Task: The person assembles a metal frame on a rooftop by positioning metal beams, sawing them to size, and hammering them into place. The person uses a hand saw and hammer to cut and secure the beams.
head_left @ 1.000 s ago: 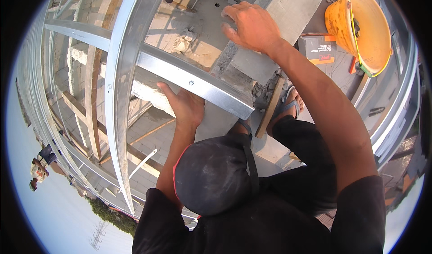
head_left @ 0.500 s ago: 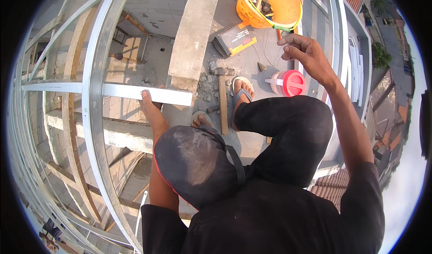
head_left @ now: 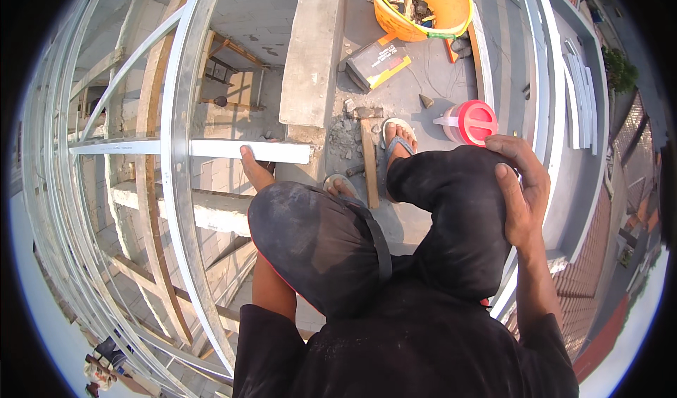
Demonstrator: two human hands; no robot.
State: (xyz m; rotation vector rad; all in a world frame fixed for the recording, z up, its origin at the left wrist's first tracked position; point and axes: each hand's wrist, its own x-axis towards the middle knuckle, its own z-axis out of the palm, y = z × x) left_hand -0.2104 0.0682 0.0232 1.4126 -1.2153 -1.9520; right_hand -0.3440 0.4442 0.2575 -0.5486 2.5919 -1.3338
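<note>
My left hand [head_left: 255, 169] grips the free end of a silvery metal channel [head_left: 243, 150], thumb on its upper face and fingers hidden beneath. The channel runs left to a curved-looking upright metal strip [head_left: 176, 116] of the frame. My right hand [head_left: 523, 186] rests beside my right knee, holding nothing, with thumb and fingers apart. A clear jug with a pink-red lid [head_left: 472, 123] stands just beyond that knee. Between my sandalled feet and the rubble lies a hammer [head_left: 369, 161] with a wooden handle, its head pointing away from me.
A yellow-orange bucket [head_left: 384, 17] holding tools and scraps stands at the far side. Nearer lies a black box with orange-yellow edges [head_left: 377, 63]. A concrete beam [head_left: 307, 66] borders a deep drop on the left, crossed by timbers [head_left: 148, 186]. White metal strips [head_left: 580, 94] lie at right.
My right hand has come down from near the bucket to beside my right knee. My left hand still holds the channel. The whole view has shifted slightly to the right.
</note>
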